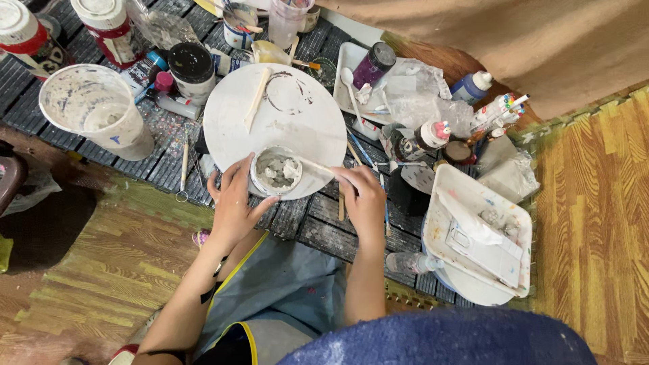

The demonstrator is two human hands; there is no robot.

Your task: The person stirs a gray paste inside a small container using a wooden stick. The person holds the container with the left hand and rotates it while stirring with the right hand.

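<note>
A small white cup (276, 171) with lumpy grey paste in it stands at the near edge of a round white board (297, 118). My left hand (233, 203) cups its left side, thumb under the rim. Pinched in my right hand (364, 199) is a thin wooden stick (318, 166), its tip reaching into the cup. A flat wooden tool (257, 99) lies on the board beside a grey ring-shaped smear (287, 91).
A big white bucket (94, 108) stands at the left, with jars and paint bottles (193, 67) behind the board. On the right are a white tray (483, 230), crumpled plastic bags (419, 94), a clear bottle (412, 262) and markers (500, 111). The dark slatted table (318, 226) sits over wood-pattern floor mats.
</note>
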